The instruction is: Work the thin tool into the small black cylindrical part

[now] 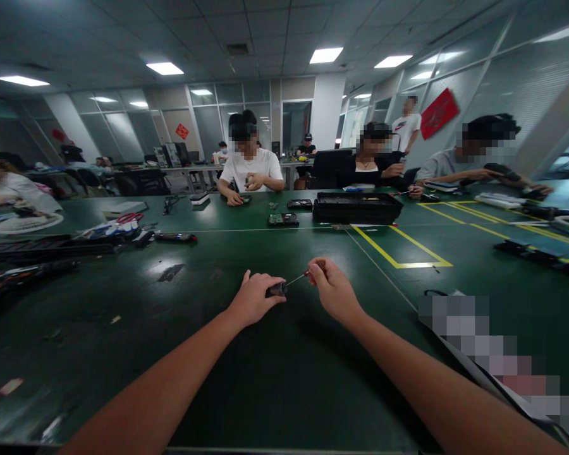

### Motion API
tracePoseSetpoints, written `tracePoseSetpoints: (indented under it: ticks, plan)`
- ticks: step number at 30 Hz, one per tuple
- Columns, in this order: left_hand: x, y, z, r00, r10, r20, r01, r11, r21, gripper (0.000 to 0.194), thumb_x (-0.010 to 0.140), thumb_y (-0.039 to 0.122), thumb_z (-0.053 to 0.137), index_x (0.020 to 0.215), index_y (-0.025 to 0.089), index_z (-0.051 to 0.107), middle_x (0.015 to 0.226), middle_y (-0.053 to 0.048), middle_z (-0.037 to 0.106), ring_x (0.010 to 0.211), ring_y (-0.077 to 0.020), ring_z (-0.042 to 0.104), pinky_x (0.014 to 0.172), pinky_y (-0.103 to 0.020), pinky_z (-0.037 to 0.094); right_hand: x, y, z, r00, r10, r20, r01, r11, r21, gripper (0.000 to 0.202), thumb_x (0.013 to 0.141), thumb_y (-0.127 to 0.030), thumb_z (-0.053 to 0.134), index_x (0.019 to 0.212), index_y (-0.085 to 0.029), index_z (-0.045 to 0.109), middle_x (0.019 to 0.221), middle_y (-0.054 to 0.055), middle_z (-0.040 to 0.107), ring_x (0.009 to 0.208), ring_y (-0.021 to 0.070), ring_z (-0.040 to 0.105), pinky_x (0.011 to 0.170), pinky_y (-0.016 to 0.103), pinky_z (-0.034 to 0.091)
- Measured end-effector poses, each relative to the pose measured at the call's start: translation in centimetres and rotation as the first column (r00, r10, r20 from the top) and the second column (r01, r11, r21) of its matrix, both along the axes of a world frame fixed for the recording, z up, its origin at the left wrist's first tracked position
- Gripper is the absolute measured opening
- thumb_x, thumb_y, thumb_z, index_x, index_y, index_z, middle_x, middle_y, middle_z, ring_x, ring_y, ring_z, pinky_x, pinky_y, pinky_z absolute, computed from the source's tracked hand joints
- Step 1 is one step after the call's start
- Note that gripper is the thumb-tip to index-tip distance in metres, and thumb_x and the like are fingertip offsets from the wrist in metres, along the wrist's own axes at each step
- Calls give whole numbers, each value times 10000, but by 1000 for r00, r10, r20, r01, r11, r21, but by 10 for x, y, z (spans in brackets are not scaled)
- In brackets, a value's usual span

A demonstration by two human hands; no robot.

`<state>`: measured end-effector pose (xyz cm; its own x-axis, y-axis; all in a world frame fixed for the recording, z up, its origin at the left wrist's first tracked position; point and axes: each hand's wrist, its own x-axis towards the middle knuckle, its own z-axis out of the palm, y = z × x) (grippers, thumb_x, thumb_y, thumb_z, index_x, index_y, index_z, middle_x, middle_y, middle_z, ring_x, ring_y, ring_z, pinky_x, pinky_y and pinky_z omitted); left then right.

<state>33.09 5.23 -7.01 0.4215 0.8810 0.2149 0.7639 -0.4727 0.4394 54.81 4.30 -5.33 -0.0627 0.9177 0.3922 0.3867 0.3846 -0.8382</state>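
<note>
Near the middle of the green table, my left hand point(258, 296) is closed round a small dark cylindrical part point(277, 289), its end turned to the right. My right hand point(330, 287) pinches the red handle of a thin screwdriver point(298, 278). The metal shaft slants down and left toward the end of the dark part; whether the tip touches it or sits inside, I cannot tell. Both forearms reach in from the bottom of the view.
Ahead lie a green circuit board point(283, 219) and a long black case point(358, 207). Tools, with red-handled scissors point(130, 218), lie at the left. Yellow tape point(424, 265) marks the table at the right. Several people point(251, 167) sit across the table. A blurred-out item point(488, 354) lies at the lower right.
</note>
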Motion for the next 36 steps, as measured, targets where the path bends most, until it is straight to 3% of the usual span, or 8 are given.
tracePoseSetpoints:
  ticks: [9, 15, 21, 27, 31, 36]
  plan:
    - [1, 2, -4, 1000, -14, 4, 14, 1000, -7, 395, 854, 401, 676, 1235, 311, 621, 1099, -37, 649, 1111, -262, 545, 1130, -629, 131, 3, -2, 4, 995, -49, 89, 44, 997, 59, 242, 967, -407, 400, 891, -230, 546, 742, 4, 611, 686, 185, 582, 651, 311, 420]
    - [2, 2, -5, 999, -44, -10, 44, 999, -16, 405, 858, 398, 675, 1250, 319, 610, 1117, -30, 643, 1122, -255, 539, 1132, -595, 162, 3, -3, 5, 993, -10, 118, 4, 999, 48, 240, 974, -400, 398, 921, -225, 553, 767, 11, 623, 699, 182, 591, 650, 303, 428]
    - [2, 1, 1, 999, -47, 29, 47, 999, -23, 407, 851, 384, 678, 1241, 275, 629, 1049, -37, 646, 1019, -235, 560, 970, -415, 399, 4, -5, 9, 979, -93, 183, 78, 993, 85, 234, 971, -391, 397, 916, -224, 551, 785, 26, 632, 693, 193, 589, 629, 314, 410]
    - [0, -2, 10, 976, 56, 211, -50, 998, -35, 290, 849, 360, 670, 1102, 218, 658, 1052, -44, 648, 953, -213, 592, 830, -339, 469, 7, -6, 12, 979, -160, 130, 148, 984, 100, 267, 971, -420, 380, 910, -226, 552, 784, 38, 647, 662, 198, 577, 607, 320, 394]
    - [-6, 0, 12, 950, 122, 288, -118, 993, -29, 368, 852, 325, 666, 1199, 213, 618, 1158, -56, 645, 1043, -219, 597, 909, -346, 481, 7, -7, 12, 983, -157, 95, 147, 984, 104, 270, 971, -428, 385, 923, -223, 554, 790, 44, 649, 696, 206, 589, 627, 322, 406]
    - [-7, 1, 15, 967, 111, 230, -85, 989, -122, 496, 930, 311, 526, 1413, 223, 457, 1347, -90, 559, 1219, -240, 533, 1052, -402, 414, 6, -6, 12, 984, -169, 57, 162, 981, 104, 262, 969, -427, 395, 925, -223, 553, 782, 35, 647, 694, 203, 587, 645, 326, 409]
